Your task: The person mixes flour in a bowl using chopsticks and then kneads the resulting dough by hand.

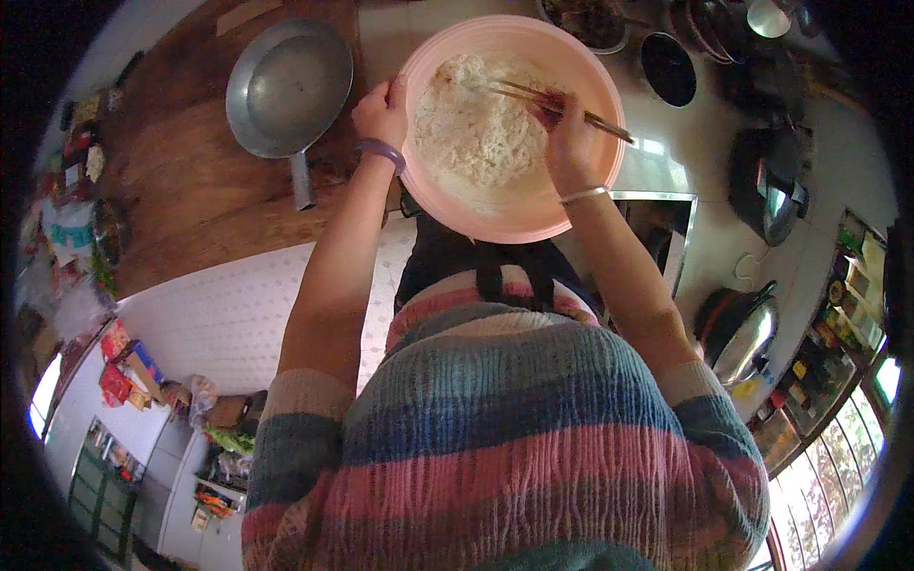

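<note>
A wide pink plastic bowl point(600, 71) is in front of me at the counter's edge, with a shaggy, pale flour mixture point(493, 143) inside. My left hand point(382, 114) grips the bowl's left rim, and a purple bangle circles that wrist. Inside the bowl on the right, my right hand point(568, 132) holds a pair of chopsticks point(607, 127). Their tips touch the flour mixture near its upper part. A pale bangle is on my right wrist. The bowl hides whatever lies right beneath it.
Left of the bowl, a metal frying pan point(296, 89) lies on a brown wooden surface point(207, 193). To the right, the tiled counter point(707, 160) holds a dark round pot point(668, 69), a black appliance point(767, 185) and a lidded pot point(739, 335). Bags and packages crowd the far left.
</note>
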Action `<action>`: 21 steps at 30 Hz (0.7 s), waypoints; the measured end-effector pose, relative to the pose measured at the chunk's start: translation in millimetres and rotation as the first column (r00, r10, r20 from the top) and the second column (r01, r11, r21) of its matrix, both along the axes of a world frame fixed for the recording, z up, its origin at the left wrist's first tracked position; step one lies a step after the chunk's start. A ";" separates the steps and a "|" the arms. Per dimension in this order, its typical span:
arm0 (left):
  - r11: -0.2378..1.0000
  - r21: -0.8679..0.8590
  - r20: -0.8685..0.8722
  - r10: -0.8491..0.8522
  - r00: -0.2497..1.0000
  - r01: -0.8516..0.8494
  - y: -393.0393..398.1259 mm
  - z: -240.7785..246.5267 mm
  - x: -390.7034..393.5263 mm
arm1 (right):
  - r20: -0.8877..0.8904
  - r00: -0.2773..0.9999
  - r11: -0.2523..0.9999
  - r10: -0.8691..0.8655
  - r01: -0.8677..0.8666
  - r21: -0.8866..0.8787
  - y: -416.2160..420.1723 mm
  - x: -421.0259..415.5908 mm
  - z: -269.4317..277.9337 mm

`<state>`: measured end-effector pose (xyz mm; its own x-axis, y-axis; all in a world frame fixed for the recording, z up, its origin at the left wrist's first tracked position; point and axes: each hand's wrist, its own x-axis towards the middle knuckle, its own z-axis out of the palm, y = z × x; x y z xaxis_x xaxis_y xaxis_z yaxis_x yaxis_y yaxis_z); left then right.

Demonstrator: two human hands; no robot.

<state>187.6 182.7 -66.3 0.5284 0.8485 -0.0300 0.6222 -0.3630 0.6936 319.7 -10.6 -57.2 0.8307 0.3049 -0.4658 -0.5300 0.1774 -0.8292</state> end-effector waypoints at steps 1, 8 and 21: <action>1.000 -0.005 -0.014 0.000 1.000 0.000 -1.0 0.6 0.0 | 0.063 0.997 0.999 0.051 -0.050 -0.018 13.3 -6.2 6.9; 0.999 0.051 -0.005 -0.001 1.000 0.001 0.8 -2.5 -2.0 | 0.124 0.785 0.787 0.607 -0.572 -0.232 -43.8 -22.1 10.3; 0.999 0.039 0.029 0.001 1.000 -0.002 -1.0 -0.2 -1.3 | 0.376 0.565 0.677 0.734 -0.654 -0.338 -20.7 -50.8 62.3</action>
<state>186.2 181.7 -66.5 0.5276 0.8493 0.0187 0.6023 -0.3895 0.6968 268.9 -31.3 5.2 0.5047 0.8417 -0.1921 0.0013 -0.2233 -0.9748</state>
